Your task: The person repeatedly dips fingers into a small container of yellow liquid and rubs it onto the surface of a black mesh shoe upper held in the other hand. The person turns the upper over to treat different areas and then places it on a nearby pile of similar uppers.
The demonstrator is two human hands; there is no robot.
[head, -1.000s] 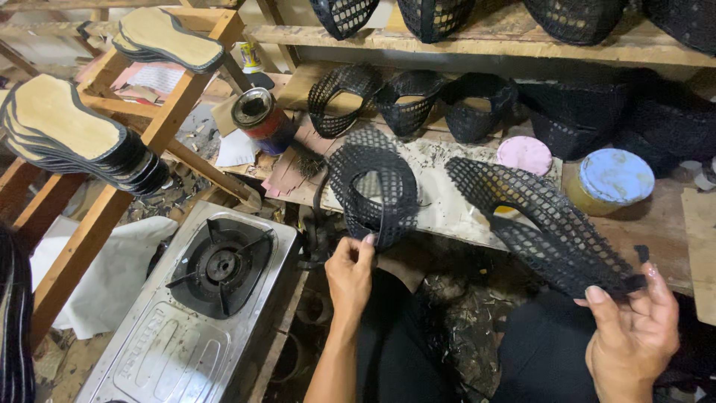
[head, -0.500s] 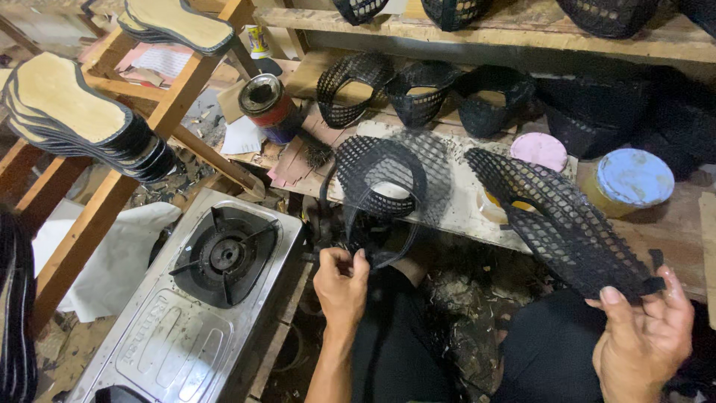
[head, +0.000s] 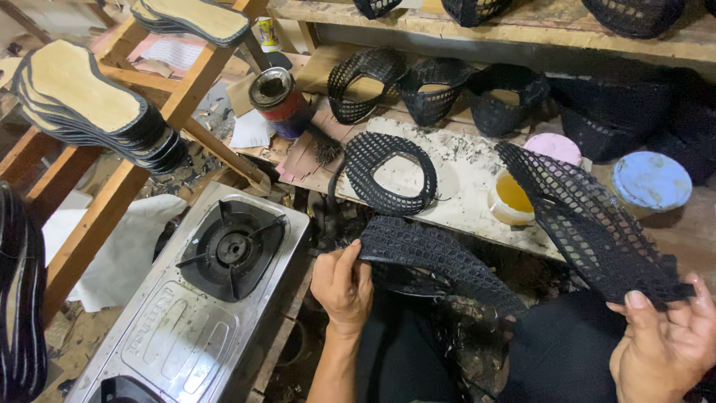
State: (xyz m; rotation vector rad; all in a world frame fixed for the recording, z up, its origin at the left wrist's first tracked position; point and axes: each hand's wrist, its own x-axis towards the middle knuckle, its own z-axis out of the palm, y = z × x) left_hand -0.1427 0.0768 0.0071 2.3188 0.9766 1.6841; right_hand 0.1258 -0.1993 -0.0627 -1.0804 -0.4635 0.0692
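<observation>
Nearest to you, your left hand (head: 341,287) grips one end of a black textured upper piece (head: 440,257), thumb and fingers pinched closed on its edge; the piece runs from that hand down to the right across your lap. Your right hand (head: 667,343) holds a black mesh shoe upper (head: 589,224) by its lower end, fingers folded around the edge with the thumb pressed on top, and the mesh rises up and left over the bench. By my judgement, the step in hand is picking up and sorting cut pieces, one per hand; the next move calls for a firm hold on both edges and for keeping the mesh clear of the open glue cup (head: 512,198) just under its upper end.

Left of your lap stands a steel gas stove (head: 201,298), burner unlit as far as can be seen. On the stained white work board (head: 462,168) lies a looped mesh upper (head: 388,175). Beyond it stands an open tin can (head: 277,101). Farther back, more mesh uppers (head: 432,89) line the shelf, and stacked insoles (head: 93,104) rest on the wooden rack (head: 112,201) at left.
</observation>
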